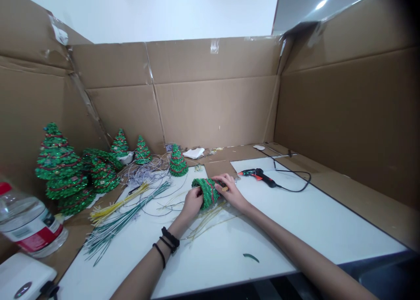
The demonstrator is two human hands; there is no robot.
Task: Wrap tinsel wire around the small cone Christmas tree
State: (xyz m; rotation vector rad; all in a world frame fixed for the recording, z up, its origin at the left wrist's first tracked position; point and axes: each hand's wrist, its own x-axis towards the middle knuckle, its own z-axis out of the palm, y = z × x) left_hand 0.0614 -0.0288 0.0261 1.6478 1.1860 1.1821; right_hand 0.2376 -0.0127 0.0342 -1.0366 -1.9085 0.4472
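Note:
Between my hands a small green decorative Christmas tree [208,193] with red garland is tipped on its side, its wide base turned left. My left hand [193,201] grips it at the base, fingers closed at the rim and the fingertips partly hidden. From the other side my right hand [231,191] holds the narrower end, fingers bent over it. A small tan piece [225,189] shows by the right fingers; whether they pinch it I cannot tell. Loose yellow wires [205,221] lie on the white board beneath.
To the left are bundled green wires [131,218], yellow wires [121,201], tangled wire [141,174], finished trees [59,160] and a water bottle [31,223]. A corded glue gun [259,176] lies right. A green scrap [251,258] is near the front. Cardboard walls [216,103] enclose the table.

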